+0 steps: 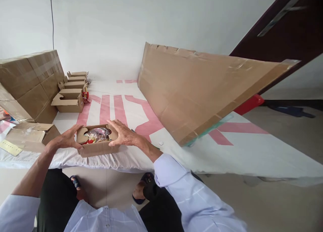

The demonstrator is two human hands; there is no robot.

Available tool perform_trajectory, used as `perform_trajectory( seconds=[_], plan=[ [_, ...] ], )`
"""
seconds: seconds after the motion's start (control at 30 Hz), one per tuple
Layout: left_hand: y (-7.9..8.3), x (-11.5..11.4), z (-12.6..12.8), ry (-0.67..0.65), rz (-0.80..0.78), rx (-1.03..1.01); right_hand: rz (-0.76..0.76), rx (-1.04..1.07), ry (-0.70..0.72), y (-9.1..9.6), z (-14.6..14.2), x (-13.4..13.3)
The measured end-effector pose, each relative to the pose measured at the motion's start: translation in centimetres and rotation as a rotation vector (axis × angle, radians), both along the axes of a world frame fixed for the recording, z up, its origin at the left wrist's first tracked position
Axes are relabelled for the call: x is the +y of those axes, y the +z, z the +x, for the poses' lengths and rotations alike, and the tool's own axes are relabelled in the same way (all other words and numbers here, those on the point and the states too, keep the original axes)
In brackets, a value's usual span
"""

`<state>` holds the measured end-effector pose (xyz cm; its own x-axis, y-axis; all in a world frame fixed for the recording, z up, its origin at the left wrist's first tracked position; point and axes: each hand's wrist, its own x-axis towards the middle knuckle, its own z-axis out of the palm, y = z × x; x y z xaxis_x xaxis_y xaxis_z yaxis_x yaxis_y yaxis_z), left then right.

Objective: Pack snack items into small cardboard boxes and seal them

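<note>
A small open cardboard box (97, 149) sits near the front edge of a white sheet with pink markings (121, 107). Inside it lies a shiny wrapped packet (97, 134) with red and silver colours. My left hand (67, 138) presses against the box's left side and left flap, fingers curled round it. My right hand (122, 133) rests on the box's right flap and side, fingers bent over the edge. Both hands grip the box between them.
A row of small open cardboard boxes (69, 101) stands at the back left beside large taped cartons (30, 84). A flattened box (27, 132) lies at the left. A big cardboard sheet (196, 90) leans across the right side. My feet in sandals show below.
</note>
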<state>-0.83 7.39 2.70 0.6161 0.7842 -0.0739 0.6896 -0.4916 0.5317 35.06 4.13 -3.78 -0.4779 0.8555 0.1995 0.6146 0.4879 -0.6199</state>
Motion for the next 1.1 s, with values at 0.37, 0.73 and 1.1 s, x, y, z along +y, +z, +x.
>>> perform_trajectory(
  seconds=[0.37, 0.73, 1.1],
  plan=[
    [-0.1, -2.7, 3.5, 0.215, 0.179, -0.024, 0.012, 0.116, -0.149, -0.9, -1.9, -1.7],
    [-2.4, -2.8, 0.2, 0.514, 0.38, -0.324, 0.049, 0.587, -0.386, -1.8, -1.5, -2.8],
    [-2.5, -4.2, 1.5, 0.275, 0.57, 0.124, -0.066, 0.516, -0.505, -6.6, 1.7, -2.7]
  ],
)
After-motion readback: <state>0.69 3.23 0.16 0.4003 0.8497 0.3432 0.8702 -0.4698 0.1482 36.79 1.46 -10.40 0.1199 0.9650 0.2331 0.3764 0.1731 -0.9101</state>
